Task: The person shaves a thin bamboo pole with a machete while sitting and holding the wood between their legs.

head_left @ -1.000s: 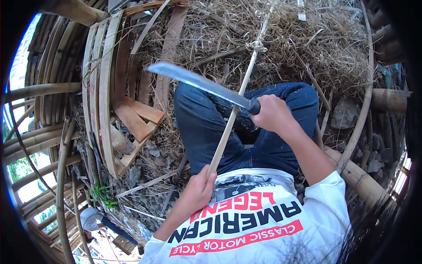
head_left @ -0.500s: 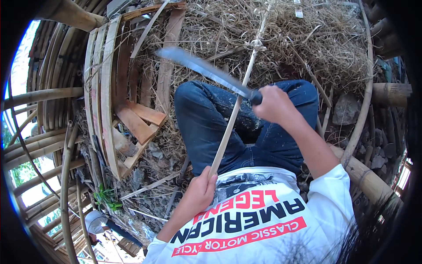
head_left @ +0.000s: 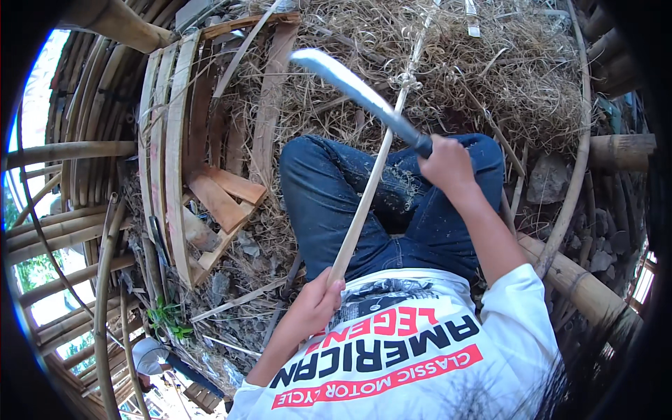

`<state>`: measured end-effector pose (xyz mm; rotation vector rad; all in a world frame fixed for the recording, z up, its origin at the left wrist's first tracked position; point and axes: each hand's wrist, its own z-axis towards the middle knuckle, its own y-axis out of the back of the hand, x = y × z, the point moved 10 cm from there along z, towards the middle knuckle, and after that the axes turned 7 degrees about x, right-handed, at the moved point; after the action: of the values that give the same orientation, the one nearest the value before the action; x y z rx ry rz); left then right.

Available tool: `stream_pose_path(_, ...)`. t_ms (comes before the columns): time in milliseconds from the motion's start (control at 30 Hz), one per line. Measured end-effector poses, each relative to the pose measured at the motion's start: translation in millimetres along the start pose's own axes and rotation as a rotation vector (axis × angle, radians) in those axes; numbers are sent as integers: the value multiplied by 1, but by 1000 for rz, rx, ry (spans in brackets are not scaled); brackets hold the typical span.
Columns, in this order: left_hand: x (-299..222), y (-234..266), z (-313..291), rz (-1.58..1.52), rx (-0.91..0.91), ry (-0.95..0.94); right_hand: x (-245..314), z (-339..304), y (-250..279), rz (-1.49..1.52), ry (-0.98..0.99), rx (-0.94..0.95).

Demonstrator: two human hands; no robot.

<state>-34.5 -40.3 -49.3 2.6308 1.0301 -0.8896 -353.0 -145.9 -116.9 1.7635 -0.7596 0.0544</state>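
**Sit-down setup, pretty sensible angles**

So we're facing a big heap of curly shavings [head_left: 518, 77], white shirt [head_left: 514, 322] on, blue jeans [head_left: 318, 189] splayed, probably leaving the pale stick [head_left: 367, 192] a lane between our knees. It runs from our waist out over the heap. The long knife [head_left: 364, 94] crosses it, tip leftward; can't tell if the edge bites. Right hand [head_left: 448, 166] is wrapped round the dark handle [head_left: 423, 145]; left hand [head_left: 316, 302] grips the stick's near end, likely steadying it. Red and black shirt lettering [head_left: 378, 357] reads upside down.

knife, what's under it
Seen from above, a pale strip crosses under the knife, with dry shavings further below; the stretch directly beneath the metal is covered.
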Motion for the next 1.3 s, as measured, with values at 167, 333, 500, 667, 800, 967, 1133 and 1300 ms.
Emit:
stream_pose_path(167,12,4,-9,-40,-16,37,15,-5,-4,-52,206,142)
stream_pose_path(333,-2,-6,8,-22,-13,-114,-44,34,23,-74,-31,-69)
stream_pose_path(500,5,-15,6,-299,103,26,-8,-9,10,-57,57,-87)
stream_pose_path(667,9,-10,9,-292,110,69,24,-46,-16,-57,337,-7)
stream_pose_path(800,2,-13,-1,-258,89,4,-33,0,16,-38,-24,-82)
stream_pose_path(967,4,-18,14,-263,133,-49,-56,13,25,31,-174,-115)
stream_pose_path(1133,5,-30,21,-389,213,-3,-32,-54,0,-70,30,-128)
stream_pose_path(1300,16,-28,34,-362,215,12,-20,-84,2,25,126,-87)
